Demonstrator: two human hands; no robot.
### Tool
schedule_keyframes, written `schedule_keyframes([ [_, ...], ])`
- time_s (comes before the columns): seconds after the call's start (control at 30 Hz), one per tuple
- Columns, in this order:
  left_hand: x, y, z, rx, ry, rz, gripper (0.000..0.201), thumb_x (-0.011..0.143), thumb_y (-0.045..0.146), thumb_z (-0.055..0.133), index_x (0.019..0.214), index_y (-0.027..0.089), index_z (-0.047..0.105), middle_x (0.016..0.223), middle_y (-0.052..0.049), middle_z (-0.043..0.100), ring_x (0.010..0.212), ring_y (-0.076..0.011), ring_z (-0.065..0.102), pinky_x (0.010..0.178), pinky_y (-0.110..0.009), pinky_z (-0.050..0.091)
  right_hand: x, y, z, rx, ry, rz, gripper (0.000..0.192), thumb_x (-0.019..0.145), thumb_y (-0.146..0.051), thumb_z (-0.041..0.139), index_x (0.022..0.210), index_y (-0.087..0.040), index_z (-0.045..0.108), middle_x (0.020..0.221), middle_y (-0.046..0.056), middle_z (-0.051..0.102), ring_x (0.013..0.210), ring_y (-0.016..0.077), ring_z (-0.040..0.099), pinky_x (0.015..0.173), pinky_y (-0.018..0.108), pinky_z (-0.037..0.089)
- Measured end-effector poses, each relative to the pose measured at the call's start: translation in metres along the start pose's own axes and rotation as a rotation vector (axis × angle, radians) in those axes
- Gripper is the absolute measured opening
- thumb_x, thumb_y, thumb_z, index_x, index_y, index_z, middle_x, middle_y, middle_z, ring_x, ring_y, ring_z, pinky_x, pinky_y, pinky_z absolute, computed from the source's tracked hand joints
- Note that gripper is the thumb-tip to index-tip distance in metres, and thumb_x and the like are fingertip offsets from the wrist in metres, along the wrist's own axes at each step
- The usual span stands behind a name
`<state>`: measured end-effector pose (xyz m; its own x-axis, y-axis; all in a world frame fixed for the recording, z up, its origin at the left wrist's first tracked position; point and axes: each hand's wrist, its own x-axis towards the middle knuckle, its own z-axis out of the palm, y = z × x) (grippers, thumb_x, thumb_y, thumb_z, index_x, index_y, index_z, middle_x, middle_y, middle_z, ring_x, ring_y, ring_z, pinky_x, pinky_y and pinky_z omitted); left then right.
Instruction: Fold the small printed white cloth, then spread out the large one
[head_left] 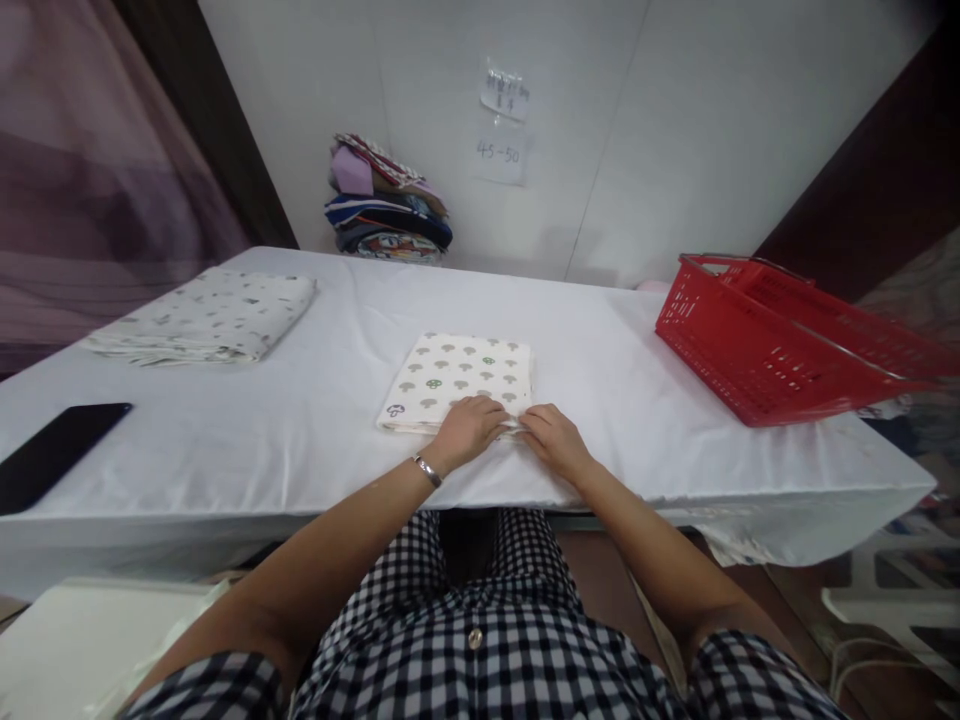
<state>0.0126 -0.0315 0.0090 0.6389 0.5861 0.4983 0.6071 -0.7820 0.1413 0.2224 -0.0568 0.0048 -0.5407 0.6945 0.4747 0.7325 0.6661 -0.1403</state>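
A folded cream cloth with a green and grey tree print point(457, 375) lies on the white table point(600, 380) right in front of me. My left hand point(466, 430), with a metal bangle on its wrist, rests on the cloth's near edge, fingers curled down over it. My right hand point(553, 442) sits beside it at the cloth's near right corner, fingers pinching the edge. The two hands nearly touch each other.
A larger folded pale printed cloth point(206, 315) lies at the far left. A black phone point(52, 450) lies near the left front edge. A red plastic basket point(780, 340) stands at the right. A stack of folded colourful fabrics point(386, 205) leans against the back wall.
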Motion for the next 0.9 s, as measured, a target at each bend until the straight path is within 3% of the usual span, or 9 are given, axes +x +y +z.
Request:
schedule_keyframes([
  [0.2, -0.003, 0.000, 0.000, -0.011, -0.006, 0.033, 0.027, 0.091, 0.039, 0.048, 0.106, 0.021, 0.061, 0.104, -0.004, 0.064, 0.096, -0.0190, 0.055, 0.081, -0.034, 0.044, 0.004, 0.000, 0.000, 0.016, 0.019, 0.021, 0.020, 0.093, -0.023, 0.047, 0.093, -0.019, 0.066, 0.090, 0.008, 0.062, 0.085, 0.0200, 0.052, 0.076, 0.032, 0.047],
  [0.33, 0.000, 0.002, -0.001, -0.021, -0.011, -0.005, 0.023, 0.093, 0.033, 0.046, 0.103, 0.021, 0.063, 0.099, -0.004, 0.065, 0.093, -0.0180, 0.056, 0.079, -0.033, 0.044, 0.005, 0.000, 0.000, 0.005, 0.063, 0.036, 0.023, 0.094, -0.022, 0.044, 0.091, -0.019, 0.067, 0.090, 0.008, 0.062, 0.085, 0.0196, 0.052, 0.076, 0.032, 0.047],
  [0.57, 0.003, 0.002, 0.002, -0.030, -0.018, -0.023, 0.020, 0.092, 0.027, 0.047, 0.101, 0.020, 0.064, 0.096, -0.004, 0.065, 0.091, -0.0181, 0.055, 0.079, -0.033, 0.044, 0.000, 0.004, -0.001, 0.004, 0.002, -0.037, 0.020, 0.092, -0.027, 0.051, 0.106, -0.018, 0.063, 0.098, 0.009, 0.062, 0.089, 0.0202, 0.052, 0.077, 0.032, 0.047],
  [0.77, 0.005, 0.009, 0.009, 0.023, 0.028, -0.038, 0.017, 0.089, 0.019, 0.049, 0.098, 0.019, 0.063, 0.095, -0.004, 0.065, 0.090, -0.0181, 0.055, 0.076, -0.031, 0.043, 0.000, 0.003, 0.002, -0.074, 0.137, 0.028, 0.020, 0.092, -0.019, 0.047, 0.092, -0.019, 0.067, 0.092, 0.008, 0.064, 0.085, 0.0196, 0.053, 0.075, 0.031, 0.047],
  [0.9, 0.004, 0.014, 0.009, 0.072, -0.017, -0.023, 0.015, 0.090, 0.020, 0.049, 0.093, 0.019, 0.063, 0.091, -0.004, 0.064, 0.087, -0.0178, 0.055, 0.074, -0.032, 0.041, -0.006, 0.004, 0.005, -0.092, 0.098, -0.021, 0.021, 0.091, -0.015, 0.046, 0.092, -0.018, 0.067, 0.091, 0.007, 0.064, 0.083, 0.0196, 0.053, 0.073, 0.031, 0.048],
])
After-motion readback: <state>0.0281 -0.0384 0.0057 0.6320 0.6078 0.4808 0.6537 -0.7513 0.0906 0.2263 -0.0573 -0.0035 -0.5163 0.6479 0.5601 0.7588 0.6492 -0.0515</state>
